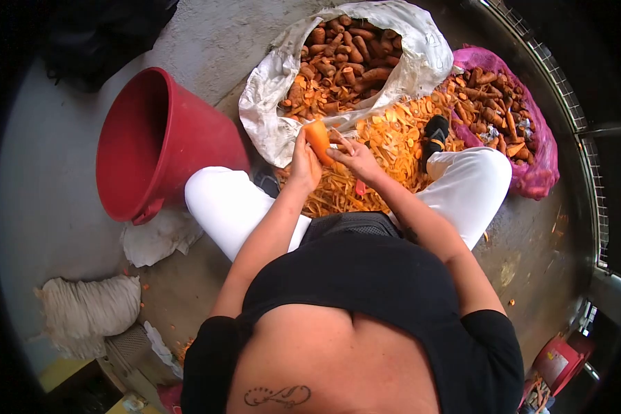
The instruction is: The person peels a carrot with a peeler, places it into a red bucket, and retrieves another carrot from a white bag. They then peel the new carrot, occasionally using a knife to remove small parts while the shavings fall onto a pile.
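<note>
A peeled orange carrot is upright in my left hand, whose fingers wrap around its side. Close against the carrot's right side is my right hand, with its fingers bent. Whatever those fingers hold is too small to make out. Beneath both hands, a thick heap of carrot peelings spreads between my legs. A small red object shows just below my right hand, against the peelings. Unpeeled carrots fill the open white sack in front of me.
To the left, a large red tub leans with its mouth facing left. At right stands a pink mesh sack of carrots. Crumpled pale sacks lie at lower left. Metal grating runs along the right edge.
</note>
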A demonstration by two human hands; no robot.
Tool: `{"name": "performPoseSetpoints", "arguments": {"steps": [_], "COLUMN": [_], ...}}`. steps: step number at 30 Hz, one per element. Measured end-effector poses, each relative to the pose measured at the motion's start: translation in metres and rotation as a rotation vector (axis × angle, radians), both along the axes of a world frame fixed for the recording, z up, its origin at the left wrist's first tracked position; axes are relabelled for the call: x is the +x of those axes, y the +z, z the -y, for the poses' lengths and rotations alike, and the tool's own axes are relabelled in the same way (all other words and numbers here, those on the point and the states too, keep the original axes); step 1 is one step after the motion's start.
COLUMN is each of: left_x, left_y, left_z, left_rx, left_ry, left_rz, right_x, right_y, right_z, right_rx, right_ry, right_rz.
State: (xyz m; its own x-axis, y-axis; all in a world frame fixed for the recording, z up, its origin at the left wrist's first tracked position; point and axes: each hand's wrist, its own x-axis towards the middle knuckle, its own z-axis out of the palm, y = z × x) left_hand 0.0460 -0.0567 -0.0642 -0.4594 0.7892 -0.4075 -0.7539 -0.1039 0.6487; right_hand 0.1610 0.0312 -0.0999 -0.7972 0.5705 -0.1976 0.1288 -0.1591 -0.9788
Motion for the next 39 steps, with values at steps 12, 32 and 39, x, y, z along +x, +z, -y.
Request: {"name": "performPoseSetpoints", "arguments": {"steps": [12,32,39], "left_x": [-0.016,-0.002,0.014], "left_y": [0.032,-0.013,-0.008], "left_z": [0.011,-0.001,-0.021], "left_rx": [-0.032,-0.243,-0.312], "left_ry": [-0.521,-0.166,-0.204], "left_rz": [0.376,0.359,0.212], "right_x": [0.014,0.026,0.015], "right_y": [0.072,0.119,0.091], "right_z": [-0.042,-0.098,-0.073], "right_rx": [1.009,0.801,1.311], "right_ry": [0.387,0.295,0.134], "right_rz": [-0.023,0.367,0.113]}}
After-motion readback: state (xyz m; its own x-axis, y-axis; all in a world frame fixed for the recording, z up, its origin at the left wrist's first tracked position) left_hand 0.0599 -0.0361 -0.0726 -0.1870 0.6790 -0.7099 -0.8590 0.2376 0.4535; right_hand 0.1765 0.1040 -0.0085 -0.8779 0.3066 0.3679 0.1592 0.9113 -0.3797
